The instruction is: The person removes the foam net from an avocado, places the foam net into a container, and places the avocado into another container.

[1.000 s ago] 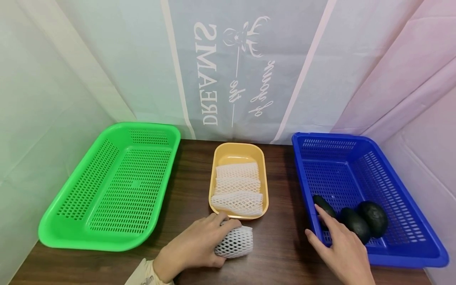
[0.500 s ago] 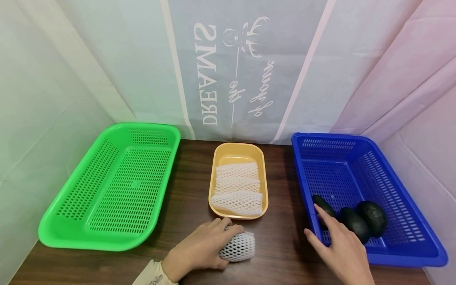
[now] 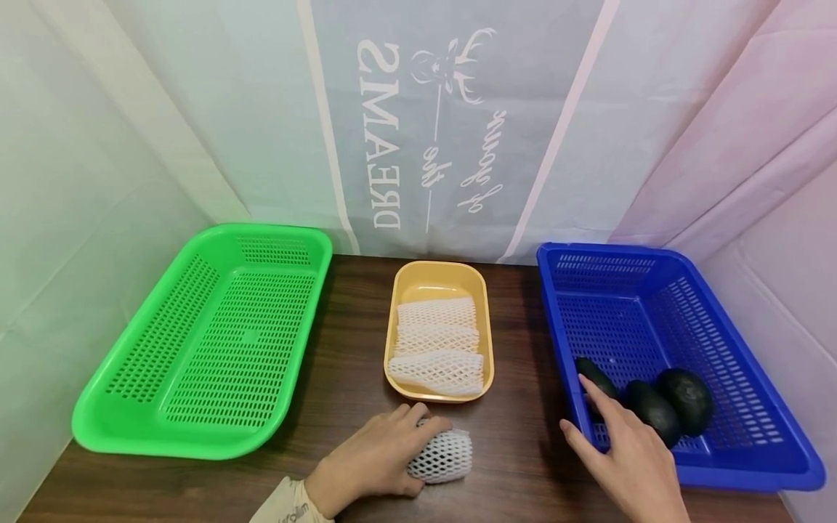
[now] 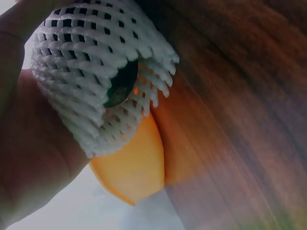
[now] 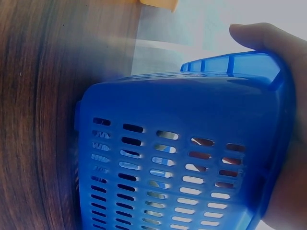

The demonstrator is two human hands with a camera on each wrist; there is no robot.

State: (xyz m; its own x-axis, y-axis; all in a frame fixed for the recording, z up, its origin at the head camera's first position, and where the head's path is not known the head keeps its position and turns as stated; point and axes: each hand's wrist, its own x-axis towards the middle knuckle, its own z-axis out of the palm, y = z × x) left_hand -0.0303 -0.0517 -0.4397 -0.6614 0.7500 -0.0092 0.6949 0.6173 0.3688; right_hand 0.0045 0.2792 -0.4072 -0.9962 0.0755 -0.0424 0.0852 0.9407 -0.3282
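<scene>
My left hand (image 3: 382, 457) grips a dark green avocado (image 4: 123, 85) wrapped in a white foam net sleeve (image 3: 445, 456), low over the table before the yellow tray. In the left wrist view the net's open end shows the dark skin inside. My right hand (image 3: 631, 454) reaches over the near left corner of the blue basket (image 3: 556, 319), thumb outside the rim and fingers inside. Its fingertips are at the leftmost avocado (image 3: 596, 378). Two more avocados, one in the middle (image 3: 652, 414) and one at right (image 3: 685, 401), lie beside it; the hand partly hides them.
The yellow tray (image 3: 487, 327) holds several flat white foam nets (image 3: 437, 372). At left stands a green basket (image 3: 304, 349) with nothing in it. A printed curtain (image 3: 445, 145) hangs behind the brown table (image 3: 516, 363).
My left hand has shifted slightly right and toward me with the wrapped avocado. The right hand stays in place at the blue basket.
</scene>
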